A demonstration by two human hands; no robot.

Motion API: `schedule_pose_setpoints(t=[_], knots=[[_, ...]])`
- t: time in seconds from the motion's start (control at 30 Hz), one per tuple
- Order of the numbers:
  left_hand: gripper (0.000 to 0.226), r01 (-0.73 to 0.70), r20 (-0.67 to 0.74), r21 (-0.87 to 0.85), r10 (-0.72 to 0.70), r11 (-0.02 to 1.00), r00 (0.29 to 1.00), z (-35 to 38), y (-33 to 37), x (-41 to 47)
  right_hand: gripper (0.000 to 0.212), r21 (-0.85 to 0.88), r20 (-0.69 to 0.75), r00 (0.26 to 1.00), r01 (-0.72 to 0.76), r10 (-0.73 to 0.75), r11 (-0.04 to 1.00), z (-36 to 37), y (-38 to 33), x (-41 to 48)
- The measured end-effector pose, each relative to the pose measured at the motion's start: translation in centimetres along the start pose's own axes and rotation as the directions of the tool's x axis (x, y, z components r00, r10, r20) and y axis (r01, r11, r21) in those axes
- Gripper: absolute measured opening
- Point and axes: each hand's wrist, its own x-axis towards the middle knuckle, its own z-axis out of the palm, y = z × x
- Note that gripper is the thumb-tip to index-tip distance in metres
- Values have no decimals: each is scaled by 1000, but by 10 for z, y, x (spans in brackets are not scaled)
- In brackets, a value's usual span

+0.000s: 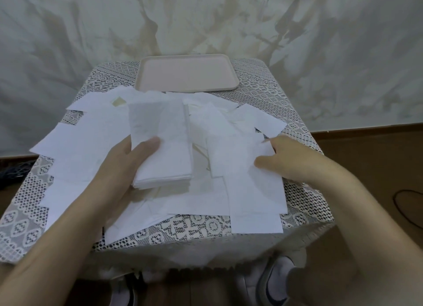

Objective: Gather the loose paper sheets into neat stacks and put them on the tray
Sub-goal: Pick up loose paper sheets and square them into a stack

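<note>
My left hand [119, 168] holds a stack of white paper sheets [164, 145] just above the middle of the table, thumb on top and fingers hidden beneath. My right hand [288, 159] rests on a loose white sheet [238, 152] at the right, thumb and fingers on its right edge. Several more loose sheets [77, 150] lie scattered and overlapping over the table. The pale pink tray [146, 77] sits at the far edge of the table with nothing in it.
A small table under a white lace cloth [304, 202] stands against a pale draped backdrop [343, 54]. Wooden floor shows on both sides. My shoes [274, 280] are below the table's near edge. A dark cable [407, 202] lies on the floor at right.
</note>
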Motion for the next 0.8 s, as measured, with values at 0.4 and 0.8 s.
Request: schedule_pose_setpoints(t=[0.4, 0.8], knots=[[24, -3, 9, 27, 3, 1000, 1000, 11, 4, -2, 15, -420, -110, 994, -47, 0, 906, 23, -5, -19], [19, -2, 15, -5, 2, 1000, 1000, 8, 2, 0, 14, -448, -75, 997, -47, 14, 893, 25, -12, -23]])
